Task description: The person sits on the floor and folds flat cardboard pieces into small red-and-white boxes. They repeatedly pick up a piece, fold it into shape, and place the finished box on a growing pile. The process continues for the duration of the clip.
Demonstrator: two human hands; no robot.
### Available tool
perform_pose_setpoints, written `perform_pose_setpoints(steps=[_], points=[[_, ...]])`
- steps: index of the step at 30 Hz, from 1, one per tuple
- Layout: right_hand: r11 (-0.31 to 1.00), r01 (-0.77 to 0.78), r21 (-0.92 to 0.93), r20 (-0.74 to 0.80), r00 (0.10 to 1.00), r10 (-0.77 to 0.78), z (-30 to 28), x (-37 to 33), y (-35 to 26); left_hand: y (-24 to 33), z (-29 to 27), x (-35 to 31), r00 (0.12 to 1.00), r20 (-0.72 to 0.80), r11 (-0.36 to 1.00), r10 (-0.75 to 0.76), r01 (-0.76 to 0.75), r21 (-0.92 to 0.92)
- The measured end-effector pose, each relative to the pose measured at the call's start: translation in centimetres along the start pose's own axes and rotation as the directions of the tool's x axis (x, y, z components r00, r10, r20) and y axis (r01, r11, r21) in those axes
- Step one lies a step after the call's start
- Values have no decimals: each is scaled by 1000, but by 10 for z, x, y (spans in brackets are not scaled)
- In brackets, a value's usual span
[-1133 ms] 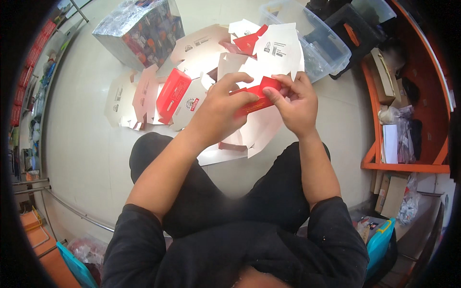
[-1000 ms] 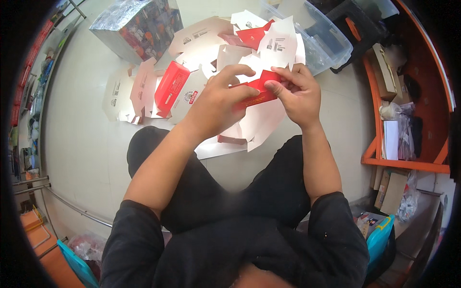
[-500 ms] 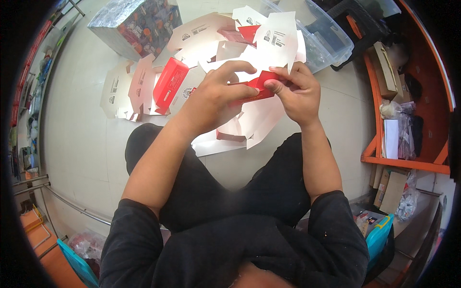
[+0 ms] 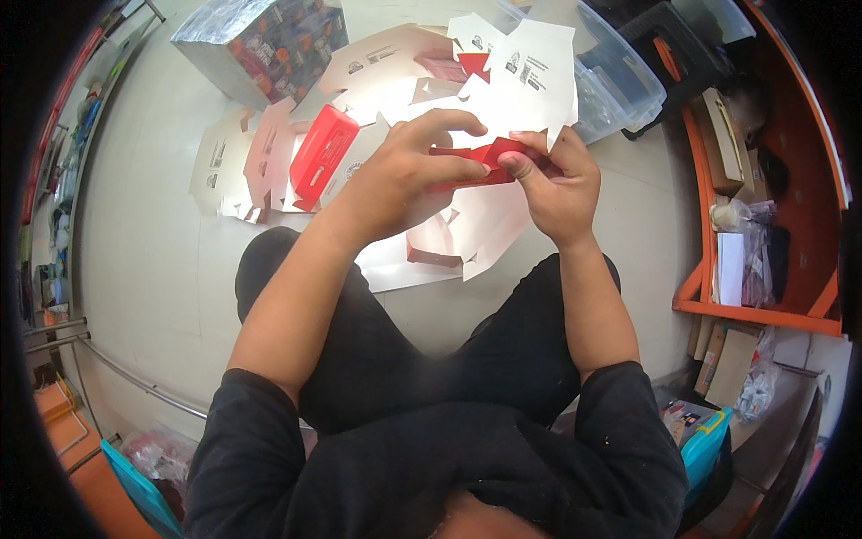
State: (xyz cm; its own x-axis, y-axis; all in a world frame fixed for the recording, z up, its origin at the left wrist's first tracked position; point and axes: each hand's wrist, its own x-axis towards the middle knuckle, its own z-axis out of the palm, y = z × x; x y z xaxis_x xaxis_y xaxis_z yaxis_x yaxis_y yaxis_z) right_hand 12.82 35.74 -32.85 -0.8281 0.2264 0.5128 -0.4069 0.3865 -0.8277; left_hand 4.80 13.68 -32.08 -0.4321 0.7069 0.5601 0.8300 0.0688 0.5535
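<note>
My left hand (image 4: 406, 178) and my right hand (image 4: 566, 187) both grip a folding carton, its red edge (image 4: 503, 163) pinched between them. The left index finger arches over the carton while the thumb presses its red wall. On the other side, the right thumb and fingers pinch a red corner flap. White card spreads around the hands, and I cannot tell which panels belong to the held carton. To the left, a red carton panel (image 4: 325, 154) rests among pale flattened cartons (image 4: 265, 160). Much of the held carton is hidden by the left hand.
A large box with a dark patterned side (image 4: 285, 58) stands on the floor at the far left. Behind the cartons on the right is a clear plastic bin (image 4: 628, 85). An orange shelf unit (image 4: 763, 314) holds cardboard and bags. Metal rails (image 4: 148, 386) run along the left.
The hands keep their grip on the carton and have shifted only slightly. The red corner flap is tilted a little differently under the right thumb. The whole view has moved slightly.
</note>
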Motion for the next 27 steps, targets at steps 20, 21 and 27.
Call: perform_pose_setpoints(steps=[20,21,27], points=[[241,-48,-969,119,765,633,25,-18,19,-37,8,-7,902,-114,655,-416,384,650],[213,-70,-975,87,757,648,21,-12,23,-39,7,-10,875,-99,624,-474,412,664],[202,-9,-979,97,858,504,26,-14,27,-50,5,-12,552,457,717,-697,526,458]])
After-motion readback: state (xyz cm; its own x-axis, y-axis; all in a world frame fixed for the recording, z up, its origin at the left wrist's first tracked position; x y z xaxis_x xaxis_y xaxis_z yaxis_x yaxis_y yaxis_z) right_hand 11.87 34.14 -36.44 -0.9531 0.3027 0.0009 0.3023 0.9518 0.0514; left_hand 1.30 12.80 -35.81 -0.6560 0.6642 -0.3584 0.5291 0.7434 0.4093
